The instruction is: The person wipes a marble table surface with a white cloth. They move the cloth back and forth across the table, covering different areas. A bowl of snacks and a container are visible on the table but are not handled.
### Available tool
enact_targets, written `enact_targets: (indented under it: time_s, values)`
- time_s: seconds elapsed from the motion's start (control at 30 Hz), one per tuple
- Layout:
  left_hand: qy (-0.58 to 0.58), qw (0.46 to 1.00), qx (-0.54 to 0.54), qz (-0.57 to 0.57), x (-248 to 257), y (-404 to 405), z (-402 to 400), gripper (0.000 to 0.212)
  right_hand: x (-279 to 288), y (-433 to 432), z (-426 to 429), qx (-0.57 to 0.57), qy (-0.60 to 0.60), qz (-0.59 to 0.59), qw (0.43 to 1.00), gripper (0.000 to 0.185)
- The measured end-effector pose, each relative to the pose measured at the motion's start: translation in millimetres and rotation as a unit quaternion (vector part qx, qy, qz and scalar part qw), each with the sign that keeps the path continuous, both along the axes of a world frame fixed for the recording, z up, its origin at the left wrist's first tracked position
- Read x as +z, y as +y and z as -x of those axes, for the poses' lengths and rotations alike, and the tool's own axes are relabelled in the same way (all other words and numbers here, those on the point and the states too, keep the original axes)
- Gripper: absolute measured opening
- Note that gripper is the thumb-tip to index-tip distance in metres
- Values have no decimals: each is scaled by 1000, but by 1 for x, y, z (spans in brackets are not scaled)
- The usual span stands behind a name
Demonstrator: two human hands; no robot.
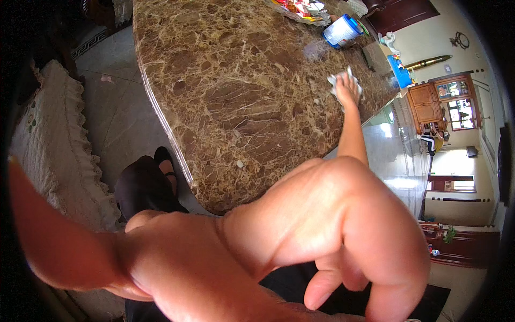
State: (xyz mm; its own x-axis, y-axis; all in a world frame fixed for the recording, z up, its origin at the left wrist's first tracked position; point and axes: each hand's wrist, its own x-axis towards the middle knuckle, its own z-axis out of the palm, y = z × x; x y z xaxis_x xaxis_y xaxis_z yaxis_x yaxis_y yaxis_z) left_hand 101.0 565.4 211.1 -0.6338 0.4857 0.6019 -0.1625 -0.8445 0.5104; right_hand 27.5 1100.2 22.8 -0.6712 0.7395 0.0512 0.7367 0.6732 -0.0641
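Observation:
My right hand (pixel 348 89) lies palm down on a crumpled white cloth or tissue (pixel 333 79), pressed against the brown marble tabletop (pixel 249 108) near its right edge. Very close to the camera, my left hand (pixel 281 225) fills the lower part of the picture, its fingers bent; whether it touches or holds anything is not visible. Beyond the cloth stands a container with a white label and blue rims (pixel 340 31). A small pale bit (pixel 240 164) lies on the near part of the marble, and another (pixel 316 101) is left of my right wrist.
A clear bowl or bag of colourful wrapped items (pixel 305 12) sits at the table's far side. A blue plastic object (pixel 399 71) is near the far right corner. Left of the table are a frilled white cover (pixel 60 141) and a black shoe (pixel 165 161). A person (pixel 434 141) is far off at right.

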Motion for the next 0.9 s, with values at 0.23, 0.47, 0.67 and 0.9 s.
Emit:
enact_targets:
  time_s: [0.23, 0.47, 0.67, 0.9]
  values:
    - [122, 992, -20, 37, 7, 1, 7, 64, 10, -178, 124, 287, 38, -104, 951, 62]
    - [195, 979, -8, 60, 12, 4, 11, 62, 14, -359, 87, 558, 41, -36, 828, 67]
    - [175, 974, 114, 87, 1, -7, 40, 61, 18, -267, 24, 521, 37, -53, 851, 65]
    - [-9, 784, 505, 363, -118, 4, 175, 32, 8, 56, -41, 146, 10, -97, 984, 69]
